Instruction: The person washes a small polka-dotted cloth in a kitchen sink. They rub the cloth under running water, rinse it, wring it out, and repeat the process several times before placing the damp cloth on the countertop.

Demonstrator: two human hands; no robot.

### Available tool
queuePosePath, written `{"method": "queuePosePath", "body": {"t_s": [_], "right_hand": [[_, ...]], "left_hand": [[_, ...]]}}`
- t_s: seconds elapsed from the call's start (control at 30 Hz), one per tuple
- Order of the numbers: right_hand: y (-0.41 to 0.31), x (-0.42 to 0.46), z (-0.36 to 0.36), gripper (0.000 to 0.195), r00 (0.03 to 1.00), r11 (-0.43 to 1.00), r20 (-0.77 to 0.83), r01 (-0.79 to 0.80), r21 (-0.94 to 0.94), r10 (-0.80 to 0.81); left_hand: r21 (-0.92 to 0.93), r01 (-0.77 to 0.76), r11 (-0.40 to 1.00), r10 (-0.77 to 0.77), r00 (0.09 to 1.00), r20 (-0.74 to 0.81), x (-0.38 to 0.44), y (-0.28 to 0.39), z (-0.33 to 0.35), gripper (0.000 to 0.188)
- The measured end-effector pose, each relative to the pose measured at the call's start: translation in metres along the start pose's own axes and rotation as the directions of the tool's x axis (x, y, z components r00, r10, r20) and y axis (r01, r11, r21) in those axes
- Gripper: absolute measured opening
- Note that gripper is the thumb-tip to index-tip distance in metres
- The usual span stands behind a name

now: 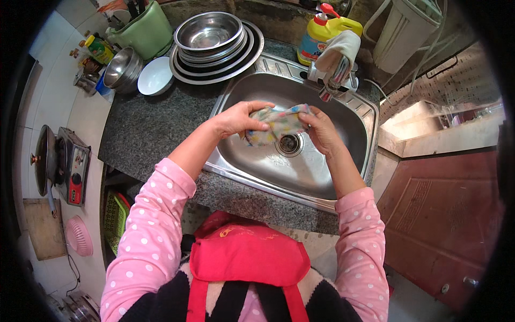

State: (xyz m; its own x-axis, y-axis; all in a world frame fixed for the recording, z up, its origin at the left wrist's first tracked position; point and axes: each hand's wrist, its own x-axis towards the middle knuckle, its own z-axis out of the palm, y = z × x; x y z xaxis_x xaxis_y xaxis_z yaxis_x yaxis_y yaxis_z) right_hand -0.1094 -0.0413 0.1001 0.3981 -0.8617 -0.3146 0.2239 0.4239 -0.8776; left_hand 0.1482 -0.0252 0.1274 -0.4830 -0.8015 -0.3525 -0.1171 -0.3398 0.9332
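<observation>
A multicoloured cloth [277, 125] is stretched between both my hands above a stainless steel sink [322, 173]. My left hand [243, 120] grips its left end, thumb on top. At the right end, my right hand [320, 126] pinches the cloth between thumb and fingers. Below the cloth lies the sink's drain [289, 144], partly covered by it in this view. The chrome faucet [334, 82], with a white cloth [340, 48] draped over it, stands behind and to the right of my hands. No water stream is visible.
Stacked stainless steel basins [209, 36] stand left behind the sink, beside a white bowl [155, 76] and steel bowls [122, 70]. A yellow pump bottle [318, 38] is behind the sink. A gas stove [74, 167] sits far left; a reddish door [438, 217] is at right.
</observation>
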Motion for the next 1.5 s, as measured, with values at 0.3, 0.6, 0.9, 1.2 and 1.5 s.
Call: {"method": "queuePosePath", "body": {"t_s": [0.3, 0.6, 0.9, 1.2, 1.5], "right_hand": [[-0.006, -0.002, 0.033, 0.023, 0.945, 0.907, -0.066, 0.285, -0.310, -0.319], [0.036, -0.074, 0.109, 0.036, 0.662, 0.033, 0.739, 0.747, -0.663, -0.126], [-0.061, -0.076, 0.099, 0.030, 0.658, -0.138, 0.704, 0.697, -0.704, -0.268], [-0.220, 0.026, 0.078, 0.034, 0.565, -0.311, 0.563, 0.484, -0.818, -0.602], [-0.276, 0.124, 0.018, 0.042, 0.760, -0.680, 0.517, 0.137, -0.720, -0.394]], "left_hand": [[0.554, -0.008, 0.833, 0.187, 0.945, -0.267, -0.006, -0.029, -0.006, 0.026], [0.792, -0.202, 0.576, 0.356, 0.934, -0.020, 0.015, -0.040, 0.023, 0.040], [0.989, -0.121, -0.086, 0.481, 0.864, 0.147, 0.006, -0.013, 0.031, 0.056], [0.990, -0.130, -0.059, 0.907, 0.408, 0.108, 0.080, 0.060, 0.008, 0.023], [0.983, -0.086, -0.163, 0.854, 0.486, 0.184, 0.134, 0.141, 0.009, 0.022]]}}
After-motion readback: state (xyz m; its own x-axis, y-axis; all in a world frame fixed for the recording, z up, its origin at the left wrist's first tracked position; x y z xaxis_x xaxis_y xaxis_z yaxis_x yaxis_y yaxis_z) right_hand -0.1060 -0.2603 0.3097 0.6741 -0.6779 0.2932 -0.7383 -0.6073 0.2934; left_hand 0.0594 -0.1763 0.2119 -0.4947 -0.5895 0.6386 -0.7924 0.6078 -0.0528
